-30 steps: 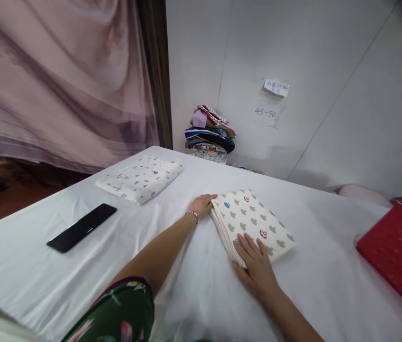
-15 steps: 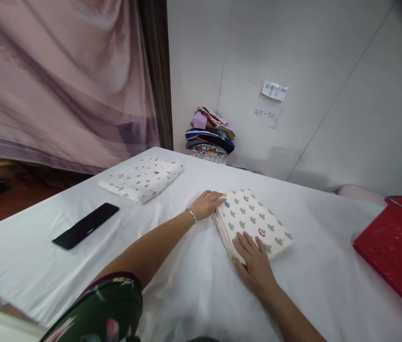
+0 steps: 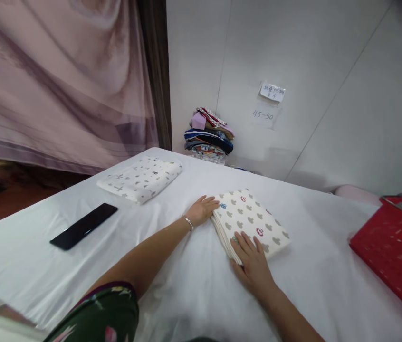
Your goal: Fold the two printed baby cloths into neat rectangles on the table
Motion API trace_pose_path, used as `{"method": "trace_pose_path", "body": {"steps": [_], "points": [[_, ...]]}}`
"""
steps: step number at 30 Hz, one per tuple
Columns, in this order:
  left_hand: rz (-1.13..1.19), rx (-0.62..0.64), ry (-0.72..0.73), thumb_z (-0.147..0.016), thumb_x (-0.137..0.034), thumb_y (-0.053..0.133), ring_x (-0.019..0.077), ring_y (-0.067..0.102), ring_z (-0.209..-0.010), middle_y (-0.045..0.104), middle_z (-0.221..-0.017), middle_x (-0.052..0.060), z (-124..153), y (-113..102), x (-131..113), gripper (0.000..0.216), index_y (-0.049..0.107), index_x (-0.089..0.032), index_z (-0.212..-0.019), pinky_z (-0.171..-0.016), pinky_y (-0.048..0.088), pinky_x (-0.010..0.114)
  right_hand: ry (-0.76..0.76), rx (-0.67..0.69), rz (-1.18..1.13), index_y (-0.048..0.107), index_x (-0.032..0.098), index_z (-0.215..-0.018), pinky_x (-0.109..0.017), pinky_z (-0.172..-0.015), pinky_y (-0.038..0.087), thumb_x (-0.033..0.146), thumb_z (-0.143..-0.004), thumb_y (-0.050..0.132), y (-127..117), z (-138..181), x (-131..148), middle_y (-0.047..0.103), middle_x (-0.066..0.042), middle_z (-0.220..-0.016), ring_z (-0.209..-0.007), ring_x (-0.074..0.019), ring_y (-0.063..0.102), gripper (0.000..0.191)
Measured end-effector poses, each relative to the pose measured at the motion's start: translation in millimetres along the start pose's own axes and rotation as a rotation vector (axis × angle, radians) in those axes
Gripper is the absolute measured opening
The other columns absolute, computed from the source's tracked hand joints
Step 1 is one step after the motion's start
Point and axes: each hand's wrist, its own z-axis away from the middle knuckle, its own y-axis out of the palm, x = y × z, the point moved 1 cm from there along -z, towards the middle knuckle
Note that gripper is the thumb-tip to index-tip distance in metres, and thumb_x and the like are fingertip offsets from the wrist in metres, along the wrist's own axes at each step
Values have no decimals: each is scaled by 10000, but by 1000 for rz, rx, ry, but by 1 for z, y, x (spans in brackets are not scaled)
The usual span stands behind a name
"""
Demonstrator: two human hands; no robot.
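A folded cream cloth with grey, red and blue mushroom prints (image 3: 253,219) lies on the white-covered table (image 3: 172,266). My left hand (image 3: 201,209), with a bracelet at the wrist, rests at the cloth's far left corner, its fingers laid loosely on the edge. My right hand (image 3: 253,262) lies flat on the near corner of the cloth, fingers spread. Neither hand grips anything.
A second folded patterned cloth (image 3: 140,178) lies at the far left of the table. A black phone (image 3: 84,226) lies near the left edge. A red basket (image 3: 395,251) stands at the right. A pile of folded clothes (image 3: 208,135) sits against the wall.
Both hands stay on the folded cloth. My left hand slid slightly along the far corner, and the view shifted a little.
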Motion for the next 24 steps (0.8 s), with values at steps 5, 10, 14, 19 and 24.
{"method": "trace_pose_path", "body": {"steps": [5,10,14,19,24], "points": [[72,152,-151,-749,-94,410,171,292,-1298,468,-1328,3,-10,-18,-11,475,531,-249,-1181,-1081,151,434,-2,26,2,445,225,-1285,-508,-1018,198,297,-845,400,0,-2,2,360,-63,-1391,-1290,-273,270,449],[115,27,-210,-845,-272,374,193,306,-1289,472,-1325,28,-35,-23,-45,349,571,-242,-1131,-1074,175,422,2,52,16,433,226,-1291,-520,-1014,192,285,-839,402,-1,-3,3,342,-62,-1402,-1292,-279,259,457],[33,-32,-187,-838,-457,397,243,221,-1324,353,-1405,84,-42,0,-64,483,478,-203,-1241,-1077,137,460,9,67,8,404,219,-1312,-520,-1024,181,307,-839,406,-2,-3,5,318,-61,-1414,-1303,-280,235,482],[-77,13,-253,-836,-526,336,244,175,-1339,277,-1440,103,-33,26,-55,606,399,-150,-1307,-1087,106,444,38,125,-55,339,193,-1356,-524,-1051,116,314,-830,424,-4,-2,8,246,-69,-1442,-1325,-281,172,546],[-90,14,-246,-840,-532,310,236,162,-1343,283,-1439,91,-30,25,-53,603,405,-162,-1307,-1090,98,439,90,238,-263,330,225,-1361,-520,-1058,104,423,-809,478,-22,-4,6,225,-68,-1449,-1333,-280,150,605]]}}
